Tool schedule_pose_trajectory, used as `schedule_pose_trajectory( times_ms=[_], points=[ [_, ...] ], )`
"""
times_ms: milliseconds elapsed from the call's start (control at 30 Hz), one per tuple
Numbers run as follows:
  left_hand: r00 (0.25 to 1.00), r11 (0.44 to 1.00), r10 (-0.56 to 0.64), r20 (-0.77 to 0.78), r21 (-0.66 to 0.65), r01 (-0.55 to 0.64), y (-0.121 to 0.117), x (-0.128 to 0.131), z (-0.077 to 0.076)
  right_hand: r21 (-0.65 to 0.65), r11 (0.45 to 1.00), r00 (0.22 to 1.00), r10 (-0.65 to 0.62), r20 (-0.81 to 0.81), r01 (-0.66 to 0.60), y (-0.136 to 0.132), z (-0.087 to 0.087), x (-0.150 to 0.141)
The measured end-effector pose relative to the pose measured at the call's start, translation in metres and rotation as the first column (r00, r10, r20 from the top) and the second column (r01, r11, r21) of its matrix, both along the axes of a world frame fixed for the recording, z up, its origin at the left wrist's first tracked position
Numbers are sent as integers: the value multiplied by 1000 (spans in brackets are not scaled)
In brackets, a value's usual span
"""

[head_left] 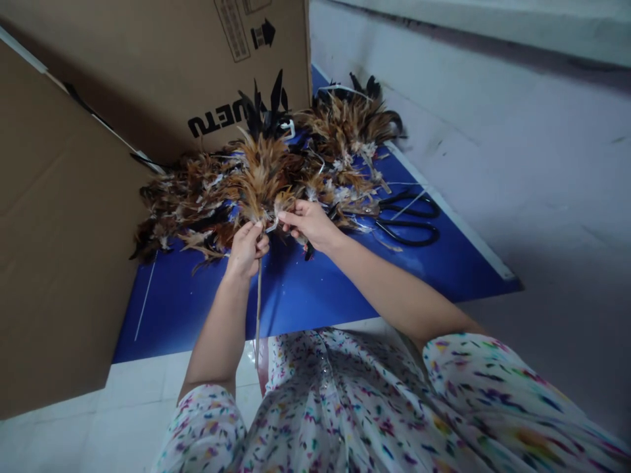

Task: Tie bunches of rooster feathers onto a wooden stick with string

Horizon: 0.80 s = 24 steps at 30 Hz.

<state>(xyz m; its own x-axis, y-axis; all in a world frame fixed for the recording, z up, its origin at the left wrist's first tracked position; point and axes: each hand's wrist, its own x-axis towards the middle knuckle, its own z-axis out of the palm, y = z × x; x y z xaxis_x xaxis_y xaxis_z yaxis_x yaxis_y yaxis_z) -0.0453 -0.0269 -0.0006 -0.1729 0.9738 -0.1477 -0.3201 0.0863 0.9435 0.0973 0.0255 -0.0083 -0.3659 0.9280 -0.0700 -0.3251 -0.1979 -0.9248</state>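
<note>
Closed round a thin stick [259,295] topped with brown and black feathers [263,167], my left hand [248,248] grips it just below the plumes. The stick hangs down past the table's front edge. To its right, my right hand [308,222] pinches a small tuft of brown feathers [284,200] with thumb and fingers. A short whitish strip [273,225] shows between the two hands; what it is made of I cannot make out. Loose feathers [190,190] lie heaped behind and to the left of my hands.
Black-handled scissors [409,226] lie on the blue tabletop [315,295] at the right, blades partly under feathers. Another feather bundle [348,118] rests at the back right. A large cardboard box [162,72] stands behind and left; a pale wall [517,177] bounds the right.
</note>
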Motion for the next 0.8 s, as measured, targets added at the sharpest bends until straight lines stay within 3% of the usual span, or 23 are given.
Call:
schedule_pose_trajectory(
  times_ms=[500,800],
  points=[
    [991,993,-118,-62,-21,117,-4,9,-2,54,998,998,-28,63,24,2,-9,-3],
    [991,995,-102,-89,-8,102,-4,9,-5,44,996,990,-88,113,83,-3,-7,-5]
  ],
)
